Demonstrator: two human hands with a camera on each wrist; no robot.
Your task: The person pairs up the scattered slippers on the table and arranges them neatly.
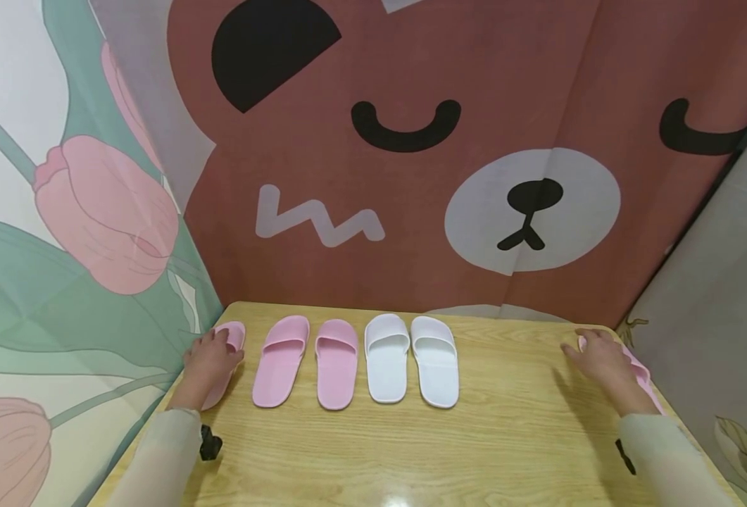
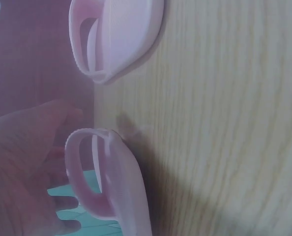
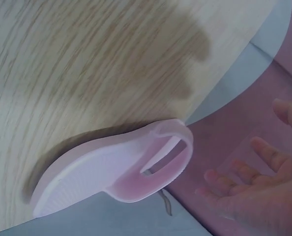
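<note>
At the table's left edge my left hand (image 1: pixel 210 359) is over a pink slipper (image 1: pixel 236 335), hiding much of it. In the left wrist view the fingers (image 2: pixel 52 118) are spread beside that slipper's strap (image 2: pixel 79 172), gripping nothing. My right hand (image 1: pixel 601 362) is over another pink slipper (image 1: pixel 641 372) at the right edge. The right wrist view has this slipper (image 3: pixel 97 169) lying on the table, and the fingers (image 3: pixel 244 172) stand loosely apart, away from its strap. Between the hands lie a pink pair, left slipper (image 1: pixel 278 373) and right slipper (image 1: pixel 337 373).
Beside the pink pair sit two white slippers, one left (image 1: pixel 386 370) and one right (image 1: pixel 438 373), toes toward the back. The wooden table (image 1: pixel 411 451) meets a bear-printed curtain (image 1: pixel 322 274) behind, a tulip-printed one (image 1: pixel 107 317) at left and a grey one (image 1: pixel 715 296) at right.
</note>
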